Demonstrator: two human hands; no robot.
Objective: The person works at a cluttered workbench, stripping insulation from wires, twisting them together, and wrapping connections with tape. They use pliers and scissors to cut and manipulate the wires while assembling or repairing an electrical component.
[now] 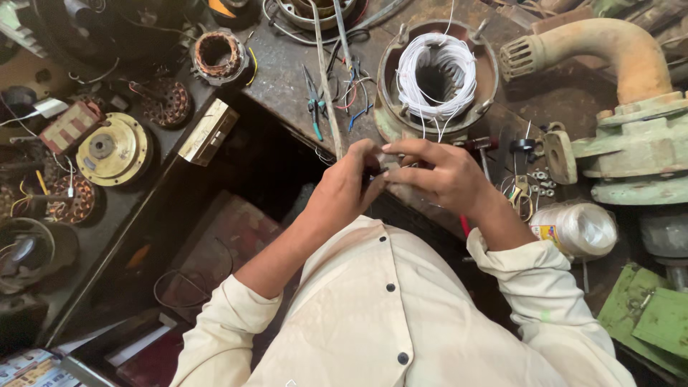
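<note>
Both hands (pixel 390 175) pinch a small flat grey strip (pixel 389 162) near the round, white-wound stator (pixel 437 79).

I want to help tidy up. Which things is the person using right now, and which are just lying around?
In use:
left hand
right hand
small piece pinched between both hands

Lying about:
white coil in its round housing
pliers
rusty pipe
thread spool
copper coil
</note>
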